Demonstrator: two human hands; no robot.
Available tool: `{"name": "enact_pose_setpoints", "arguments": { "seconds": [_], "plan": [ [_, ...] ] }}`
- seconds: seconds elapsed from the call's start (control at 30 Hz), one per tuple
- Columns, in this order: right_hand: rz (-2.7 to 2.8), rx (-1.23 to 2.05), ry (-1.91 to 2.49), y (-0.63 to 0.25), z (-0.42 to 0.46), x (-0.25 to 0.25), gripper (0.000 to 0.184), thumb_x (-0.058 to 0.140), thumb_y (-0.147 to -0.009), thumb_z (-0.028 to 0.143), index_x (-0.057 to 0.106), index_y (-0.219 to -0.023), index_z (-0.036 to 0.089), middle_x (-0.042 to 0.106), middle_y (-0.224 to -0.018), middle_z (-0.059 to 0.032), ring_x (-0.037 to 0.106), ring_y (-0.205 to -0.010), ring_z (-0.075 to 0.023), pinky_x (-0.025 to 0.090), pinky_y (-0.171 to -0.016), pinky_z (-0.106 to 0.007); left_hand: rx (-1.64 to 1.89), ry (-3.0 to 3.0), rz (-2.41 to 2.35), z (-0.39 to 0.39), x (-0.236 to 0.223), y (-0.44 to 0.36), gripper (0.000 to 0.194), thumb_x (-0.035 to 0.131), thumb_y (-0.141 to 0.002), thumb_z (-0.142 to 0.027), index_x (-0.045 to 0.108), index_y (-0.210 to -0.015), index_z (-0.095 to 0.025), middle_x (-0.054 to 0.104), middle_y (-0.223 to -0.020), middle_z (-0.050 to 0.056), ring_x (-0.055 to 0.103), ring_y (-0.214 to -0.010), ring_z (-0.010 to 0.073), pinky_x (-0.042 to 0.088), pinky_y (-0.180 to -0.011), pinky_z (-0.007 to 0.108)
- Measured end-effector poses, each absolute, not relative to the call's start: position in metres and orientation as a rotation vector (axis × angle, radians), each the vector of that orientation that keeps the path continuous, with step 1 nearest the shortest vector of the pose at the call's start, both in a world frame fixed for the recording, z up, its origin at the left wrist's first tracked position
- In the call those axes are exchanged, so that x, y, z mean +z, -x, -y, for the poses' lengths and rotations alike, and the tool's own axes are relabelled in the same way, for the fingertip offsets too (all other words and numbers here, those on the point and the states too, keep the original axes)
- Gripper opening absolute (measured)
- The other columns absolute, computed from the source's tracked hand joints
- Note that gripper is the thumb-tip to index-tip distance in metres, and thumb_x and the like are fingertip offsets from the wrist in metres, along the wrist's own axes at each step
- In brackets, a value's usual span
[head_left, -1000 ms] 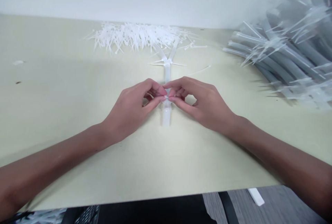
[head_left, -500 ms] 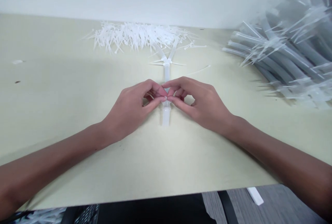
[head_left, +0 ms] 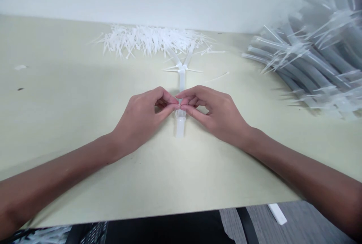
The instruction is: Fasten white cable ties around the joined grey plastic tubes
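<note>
While the left hand (head_left: 140,121) and right hand (head_left: 217,115) pinch together over a translucent pale plastic tube (head_left: 180,128) lying on the cream desk (head_left: 56,131) (their grip's contents are hidden), a slipped pinch could jolt the tube and loosen its white nylon cable ties (head_left: 182,68).

Head-worn view, angled forward-down onto left hand (head_left: 140,121) and right hand (head_left: 217,114)

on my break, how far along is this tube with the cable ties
Done: the far end of the pale tube has a white cable tie where it forks, and the grey tubes at right carry ties. In hand: the left hand and right hand pinch at the tube just above its bare near end. Left over: a heap of loose white cable ties lies beyond.
</note>
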State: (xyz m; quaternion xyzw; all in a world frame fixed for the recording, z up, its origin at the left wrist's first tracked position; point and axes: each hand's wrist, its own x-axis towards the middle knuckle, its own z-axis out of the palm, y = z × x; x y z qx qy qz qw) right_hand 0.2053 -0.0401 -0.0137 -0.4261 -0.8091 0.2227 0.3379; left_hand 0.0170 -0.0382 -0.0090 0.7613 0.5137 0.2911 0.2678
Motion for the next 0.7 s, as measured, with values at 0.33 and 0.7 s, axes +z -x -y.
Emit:
{"name": "enact_pose_setpoints", "arguments": {
  "seconds": [0.33, 0.7],
  "plan": [
    [2.086, 0.542, 1.125, -0.205, 0.041, -0.015, 0.014, 0.057, -0.085, 0.021, 0.063, -0.098, 0.018, 0.065, -0.086, -0.0006, 0.06, -0.076, -0.0108, 0.049, -0.066, -0.023, 0.74, -2.394, -1.331, 0.033, -0.012, -0.012, 0.012, 0.051, -0.087, -0.03, 0.061, -0.088, -0.024, 0.068, -0.084, -0.003, 0.059, -0.068, 0.0112, 0.042, -0.063, 0.023],
    [2.083, 0.603, 1.125, -0.205, 0.04, -0.013, 0.01, 0.056, -0.085, 0.022, 0.063, -0.092, 0.018, 0.063, -0.088, -0.0016, 0.058, -0.077, -0.0117, 0.048, -0.069, -0.025, 0.82, -2.882, -1.007, 0.024, -0.015, -0.008, 0.014, 0.041, -0.091, -0.023, 0.054, -0.088, -0.02, 0.06, -0.08, 0.003, 0.055, -0.076, 0.0152, 0.044, -0.067, 0.027]
  ]
}}
